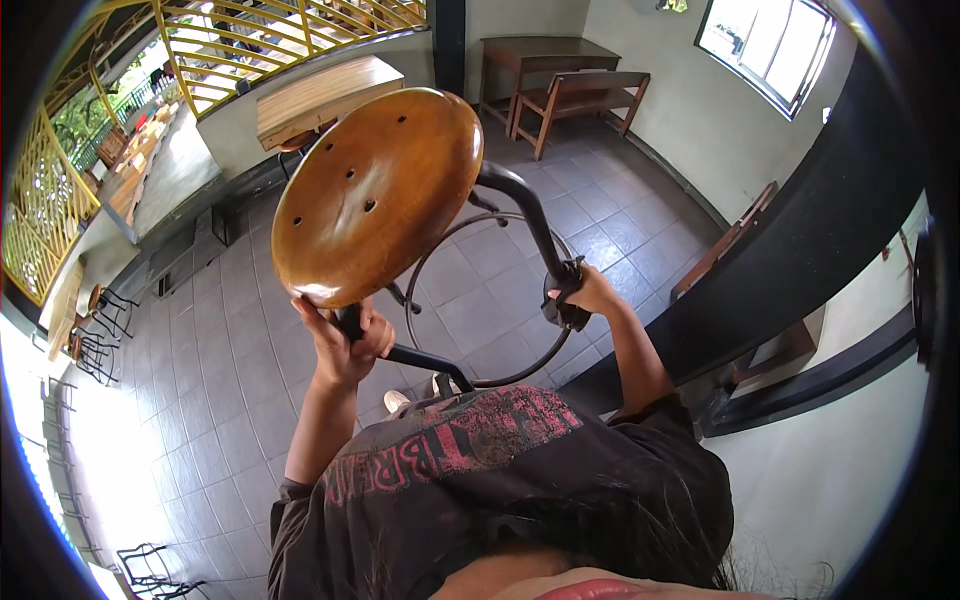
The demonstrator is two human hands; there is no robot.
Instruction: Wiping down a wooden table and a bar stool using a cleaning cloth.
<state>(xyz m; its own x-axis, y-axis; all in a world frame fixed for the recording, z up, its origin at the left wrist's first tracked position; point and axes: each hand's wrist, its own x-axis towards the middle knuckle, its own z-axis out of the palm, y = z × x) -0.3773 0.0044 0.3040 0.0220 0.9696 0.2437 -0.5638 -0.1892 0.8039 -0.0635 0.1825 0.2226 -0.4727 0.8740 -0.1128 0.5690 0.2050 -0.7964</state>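
Observation:
A stool with a round, glossy wooden seat (pixel 375 195) and a black metal frame (pixel 525 202) is tilted in front of my chest. Just below the seat's near edge, my left hand (pixel 346 341) is closed around a black metal leg. My right hand (pixel 589 291) presses a dark crumpled cloth (pixel 568 300) around another leg, right of the stool's metal ring (pixel 409 289). Several small holes show in the seat. The palm side of my right hand is partly hidden by the cloth.
Grey floor tiles (pixel 480 277) lie below. A wooden desk (pixel 551 49) and bench (pixel 581 94) stand by the back wall. A wood-topped counter (pixel 330 94) is behind the seat. A black pillar (pixel 787 225) rises close on the right. Several stools (pixel 97 337) stand far left.

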